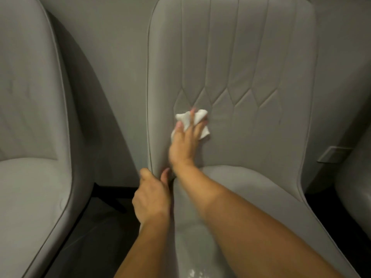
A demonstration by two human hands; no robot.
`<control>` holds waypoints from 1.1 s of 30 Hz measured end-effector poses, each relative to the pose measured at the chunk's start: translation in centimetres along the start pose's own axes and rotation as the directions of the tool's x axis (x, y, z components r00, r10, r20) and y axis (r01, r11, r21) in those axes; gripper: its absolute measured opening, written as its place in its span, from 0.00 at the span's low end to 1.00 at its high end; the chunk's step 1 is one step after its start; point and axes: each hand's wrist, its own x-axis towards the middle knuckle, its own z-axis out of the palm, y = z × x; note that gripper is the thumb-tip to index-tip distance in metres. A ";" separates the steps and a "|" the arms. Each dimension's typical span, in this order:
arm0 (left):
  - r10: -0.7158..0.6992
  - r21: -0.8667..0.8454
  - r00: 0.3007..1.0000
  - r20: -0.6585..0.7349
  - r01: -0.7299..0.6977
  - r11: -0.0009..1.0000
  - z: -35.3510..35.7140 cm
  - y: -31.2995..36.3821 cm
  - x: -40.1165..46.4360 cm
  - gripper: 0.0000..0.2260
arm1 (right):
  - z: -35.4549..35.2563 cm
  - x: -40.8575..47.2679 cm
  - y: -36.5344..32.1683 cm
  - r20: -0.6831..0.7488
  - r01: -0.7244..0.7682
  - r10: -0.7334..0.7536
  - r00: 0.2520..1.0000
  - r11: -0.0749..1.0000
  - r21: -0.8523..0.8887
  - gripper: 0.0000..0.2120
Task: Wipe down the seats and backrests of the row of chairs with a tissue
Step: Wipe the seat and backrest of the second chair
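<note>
A grey upholstered chair (251,121) with a stitched diamond-pattern backrest stands on a dark floor (112,199) in a row. A white tissue (192,121) lies pressed against its lower backrest. A matching chair (30,137) stands just beside it at left.

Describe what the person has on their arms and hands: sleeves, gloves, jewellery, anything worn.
Nothing worn shows. Both forearms are bare right down to the frame's bottom edge, so no sleeves are visible. The left hand and right hand are ungloved, with no rings, watch or bracelet in view. The right hand's fingertips are slightly blurred, so fine detail there cannot be made out.
</note>
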 end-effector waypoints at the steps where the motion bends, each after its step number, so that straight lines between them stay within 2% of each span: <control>1: -0.010 -0.004 1.000 0.018 0.011 1.000 0.1 -0.2 0.0 0.16 | 0.9 -1.5 -0.3 0.065 0.035 -0.037 0.997 0.999 0.034 0.27; 3: -0.004 0.014 0.999 0.034 0.004 1.000 0.4 -0.5 0.1 0.12 | 1.4 -3.7 0.2 0.185 0.149 -0.149 0.971 0.989 0.013 0.27; 5: -0.004 0.018 0.999 0.042 0.003 1.000 0.4 -0.7 0.1 0.12 | 0.4 -4.6 1.7 0.329 0.287 -0.241 0.913 0.953 -0.099 0.26; 8: 0.003 -0.041 0.999 0.041 -0.002 0.999 0.4 -0.6 0.0 0.14 | -2.1 -4.3 3.7 0.534 0.538 -0.339 0.775 0.798 -0.273 0.27; 9: 0.015 -0.050 1.000 0.024 -0.014 0.999 0.4 -0.5 0.0 0.15 | -2.9 -3.6 4.1 0.580 0.632 -0.384 0.719 0.708 -0.315 0.27; 10: 0.029 -0.052 1.000 -0.002 -0.029 0.998 0.4 -0.5 0.0 0.17 | -3.9 -2.5 4.3 0.622 0.738 -0.445 0.645 0.574 -0.354 0.28; 12: 0.051 -0.032 0.998 -0.047 -0.053 0.998 0.3 -0.5 0.0 0.20 | -6.8 1.0 4.4 0.703 0.879 -0.533 0.471 0.218 -0.423 0.29; 13: 0.058 -0.022 0.997 -0.057 -0.059 0.998 0.4 -0.5 0.0 0.22 | -8.7 3.3 4.6 0.746 0.889 -0.514 0.423 0.075 -0.453 0.29; 16: 0.057 -0.031 0.996 -0.063 -0.059 0.998 0.5 -0.6 0.1 0.24 | -15.8 9.2 5.4 0.807 0.827 -0.405 0.429 -0.183 -0.532 0.30; 19: 0.053 -0.044 0.997 -0.049 -0.055 0.997 0.5 -0.4 0.0 0.24 | -21.9 11.7 6.3 0.859 0.779 -0.330 0.391 -0.379 -0.499 0.29; 21: 0.050 -0.048 0.998 -0.041 -0.052 0.998 0.3 -0.4 -0.1 0.25 | -24.5 12.1 6.6 0.878 0.773 -0.269 0.397 -0.419 -0.477 0.29; 24: 0.049 -0.052 0.998 -0.037 -0.051 0.997 0.1 -0.4 -0.2 0.25 | -26.4 11.1 6.5 0.868 0.761 -0.235 0.437 -0.418 -0.496 0.27; 28: 0.046 -0.054 0.998 -0.049 -0.049 0.997 0.2 -0.3 -0.1 0.25 | -26.2 9.1 6.0 0.813 0.755 -0.229 0.535 -0.302 -0.582 0.23; 30: 0.048 -0.045 0.998 -0.051 -0.050 0.998 0.2 -0.4 -0.1 0.25 | -26.4 8.1 5.8 0.801 0.770 -0.231 0.552 -0.226 -0.596 0.23; 33: 0.038 -0.059 0.998 -0.048 -0.041 0.997 0.4 -0.5 0.0 0.25 | -27.9 6.4 6.0 0.811 0.791 -0.159 0.563 -0.182 -0.585 0.24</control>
